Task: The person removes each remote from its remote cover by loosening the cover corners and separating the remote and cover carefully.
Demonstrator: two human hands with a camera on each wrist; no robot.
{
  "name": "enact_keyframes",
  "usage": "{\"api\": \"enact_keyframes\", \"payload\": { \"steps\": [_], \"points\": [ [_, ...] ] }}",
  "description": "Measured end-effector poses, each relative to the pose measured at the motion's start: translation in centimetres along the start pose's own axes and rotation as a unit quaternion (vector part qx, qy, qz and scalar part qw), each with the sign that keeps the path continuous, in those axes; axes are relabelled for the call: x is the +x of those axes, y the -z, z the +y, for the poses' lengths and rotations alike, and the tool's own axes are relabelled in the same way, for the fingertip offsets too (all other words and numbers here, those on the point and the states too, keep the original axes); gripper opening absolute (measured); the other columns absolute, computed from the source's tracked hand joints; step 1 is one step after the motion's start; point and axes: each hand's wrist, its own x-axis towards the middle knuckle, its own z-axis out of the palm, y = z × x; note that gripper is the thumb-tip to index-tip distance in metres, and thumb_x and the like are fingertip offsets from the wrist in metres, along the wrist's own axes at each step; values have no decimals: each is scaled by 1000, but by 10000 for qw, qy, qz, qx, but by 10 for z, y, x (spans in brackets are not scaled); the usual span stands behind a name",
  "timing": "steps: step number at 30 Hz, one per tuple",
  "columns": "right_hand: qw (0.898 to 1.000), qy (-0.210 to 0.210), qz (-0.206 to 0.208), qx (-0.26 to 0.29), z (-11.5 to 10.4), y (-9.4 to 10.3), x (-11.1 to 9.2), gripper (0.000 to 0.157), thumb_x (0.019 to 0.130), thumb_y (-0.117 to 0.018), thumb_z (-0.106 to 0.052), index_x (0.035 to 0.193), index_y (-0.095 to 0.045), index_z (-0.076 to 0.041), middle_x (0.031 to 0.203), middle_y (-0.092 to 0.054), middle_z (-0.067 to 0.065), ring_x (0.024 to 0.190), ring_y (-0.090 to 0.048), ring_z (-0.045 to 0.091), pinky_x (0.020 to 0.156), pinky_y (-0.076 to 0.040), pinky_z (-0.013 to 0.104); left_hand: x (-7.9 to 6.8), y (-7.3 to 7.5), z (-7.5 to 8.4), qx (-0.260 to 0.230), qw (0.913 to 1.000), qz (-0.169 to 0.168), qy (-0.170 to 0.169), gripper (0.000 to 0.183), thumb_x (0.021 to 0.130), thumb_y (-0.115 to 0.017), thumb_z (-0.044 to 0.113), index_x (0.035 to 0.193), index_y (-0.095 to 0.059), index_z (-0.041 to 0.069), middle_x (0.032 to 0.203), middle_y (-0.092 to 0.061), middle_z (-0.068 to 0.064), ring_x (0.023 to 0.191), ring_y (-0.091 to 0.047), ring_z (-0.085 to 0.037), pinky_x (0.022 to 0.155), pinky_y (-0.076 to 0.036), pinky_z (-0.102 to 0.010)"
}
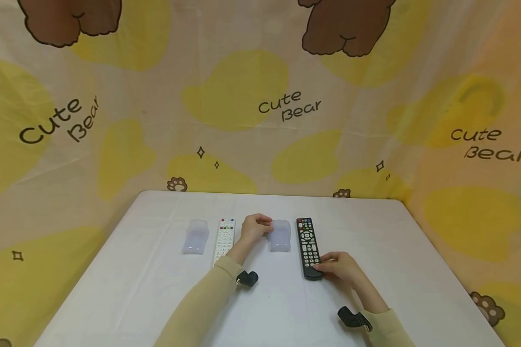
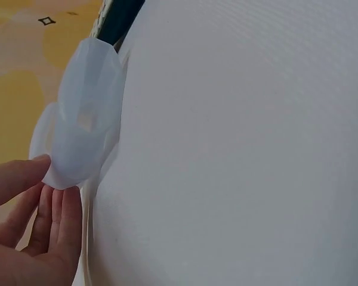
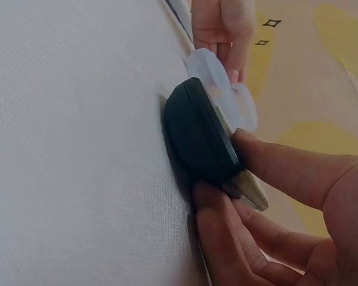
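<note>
My left hand (image 1: 253,227) pinches the left edge of a translucent plastic sleeve (image 1: 280,237) near the middle of the table. Seen from the left wrist, the thumb is on one side of this sleeve (image 2: 86,107) and the fingertips (image 2: 72,199) are below it; its end gapes a little. To the right lies a black remote control (image 1: 308,248), buttons up. My right hand (image 1: 344,266) grips its near end, thumb on top. In the right wrist view, fingers reach to the underside of the remote (image 3: 194,134), which hides part of the sleeve beyond.
A white remote control (image 1: 225,237) lies left of the left hand, its near end hidden by the forearm. Farther left is a second translucent sleeve (image 1: 196,237). The white table (image 1: 126,289) ends at a patterned cloth backdrop (image 1: 239,91).
</note>
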Motion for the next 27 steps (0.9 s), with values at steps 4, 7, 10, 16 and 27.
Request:
{"api": "enact_keyframes", "payload": {
  "steps": [4,7,10,16,27],
  "points": [
    [10000,-15,-9,-16,0,0,0,49,69,-84,-24,105,-66,4,81,-66,6,68,-60,13,62,-53,27,1,-1,-1,-33,10000,26,-9,25,72,-77,-3,95,-71,3,89,-70,-10,73,-62,-11,65,-57,-25],
    [10000,10,-34,23,1,1,1,48,69,-83,-23,104,-66,5,79,-67,5,68,-61,13,62,-54,27,1,-1,-1,-25,10000,60,13,26,72,-77,-3,96,-71,3,89,-70,-10,73,-62,-11,65,-57,-25],
    [10000,6,-43,56,2,1,2,47,69,-83,-21,104,-66,5,77,-68,3,67,-61,13,62,-54,27,0,-1,-2,-38,10000,67,41,26,71,-77,-4,96,-71,3,89,-70,-10,72,-62,-12,66,-57,-25],
    [9999,58,-77,61,0,1,1,46,70,-83,-19,104,-65,6,76,-69,3,67,-61,12,62,-53,26,0,1,-2,-41,9999,48,88,26,72,-76,-3,97,-71,3,90,-70,-10,75,-62,-13,67,-57,-26],
    [9988,390,-291,28,-3,7,2,51,69,-83,-27,103,-65,6,79,-70,5,68,-62,11,61,-53,26,-2,6,-1,3,9998,88,165,25,76,-76,2,100,-71,5,92,-69,-9,77,-62,-15,68,-57,-25]
  ]
}}
